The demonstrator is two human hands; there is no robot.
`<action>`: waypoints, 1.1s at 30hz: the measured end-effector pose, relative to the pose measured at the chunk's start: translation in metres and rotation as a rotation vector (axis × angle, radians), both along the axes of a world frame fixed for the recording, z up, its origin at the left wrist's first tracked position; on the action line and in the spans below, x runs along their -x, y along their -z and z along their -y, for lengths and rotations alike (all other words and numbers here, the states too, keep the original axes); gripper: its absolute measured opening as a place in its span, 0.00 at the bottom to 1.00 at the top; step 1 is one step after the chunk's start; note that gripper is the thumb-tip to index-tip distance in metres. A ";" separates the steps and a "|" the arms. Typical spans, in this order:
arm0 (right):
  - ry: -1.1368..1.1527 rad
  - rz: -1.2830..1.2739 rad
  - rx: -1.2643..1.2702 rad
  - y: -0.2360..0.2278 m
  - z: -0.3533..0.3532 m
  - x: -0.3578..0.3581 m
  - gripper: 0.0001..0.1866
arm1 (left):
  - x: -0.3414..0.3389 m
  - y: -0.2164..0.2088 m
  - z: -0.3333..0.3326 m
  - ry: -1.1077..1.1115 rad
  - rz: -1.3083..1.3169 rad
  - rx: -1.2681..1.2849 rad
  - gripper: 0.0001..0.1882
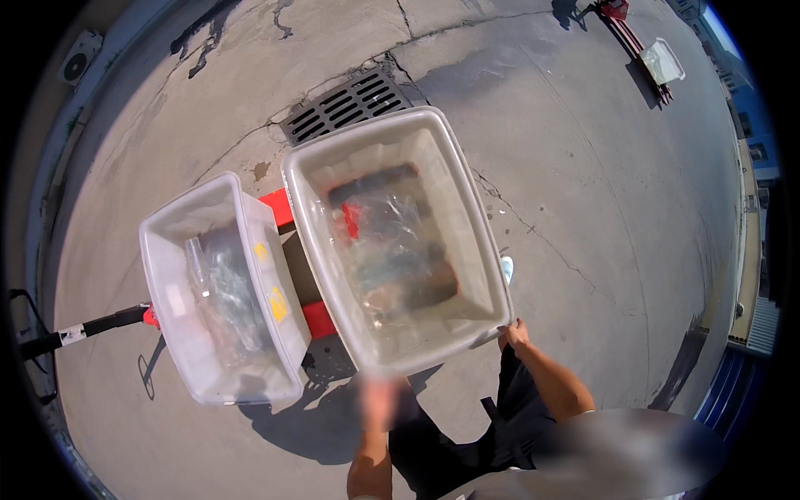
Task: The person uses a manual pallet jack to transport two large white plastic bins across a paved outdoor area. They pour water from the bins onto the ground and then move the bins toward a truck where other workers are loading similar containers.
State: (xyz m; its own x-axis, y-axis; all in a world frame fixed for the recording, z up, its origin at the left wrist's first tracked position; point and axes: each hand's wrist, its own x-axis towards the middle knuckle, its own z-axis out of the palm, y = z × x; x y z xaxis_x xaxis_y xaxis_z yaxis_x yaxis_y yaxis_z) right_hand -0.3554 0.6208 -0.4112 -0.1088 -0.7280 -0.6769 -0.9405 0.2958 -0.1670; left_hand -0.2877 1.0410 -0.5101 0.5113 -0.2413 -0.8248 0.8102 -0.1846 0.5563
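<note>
While a large cream tub (408,343) stands near, a smaller white tub (286,350) sits just left of it.
Clear plastic (404,221) lies in both; the right hand (515,333) holds the cream rim's near right corner, the blurred left hand (380,402), grip unclear, is at its near left.

In bright sun, a person's right hand (515,335) grips a large whitish bin (465,250) at its four o'clock corner; the left hand (380,404), blurred, is at its six o'clock edge. Clear plastic (402,218) shows inside. Around it: a smaller white bin (271,267) toward nine, a drain grate (346,104) at eleven, a red cart (627,35) at two.
</note>
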 end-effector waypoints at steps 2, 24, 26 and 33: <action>0.009 0.443 -0.145 -0.003 -0.001 -0.019 0.31 | 0.016 0.013 0.010 0.001 0.094 -0.059 0.37; 0.140 0.287 -0.271 -0.025 0.046 -0.055 0.23 | -0.114 -0.092 0.103 -1.062 -0.180 -0.144 0.29; 0.116 0.244 -0.261 -0.032 0.048 -0.070 0.23 | -0.132 -0.100 0.109 -1.110 -0.180 -0.218 0.30; 0.060 0.092 -0.327 -0.076 0.057 -0.093 0.27 | -0.109 -0.170 0.091 -0.142 0.798 -0.328 0.30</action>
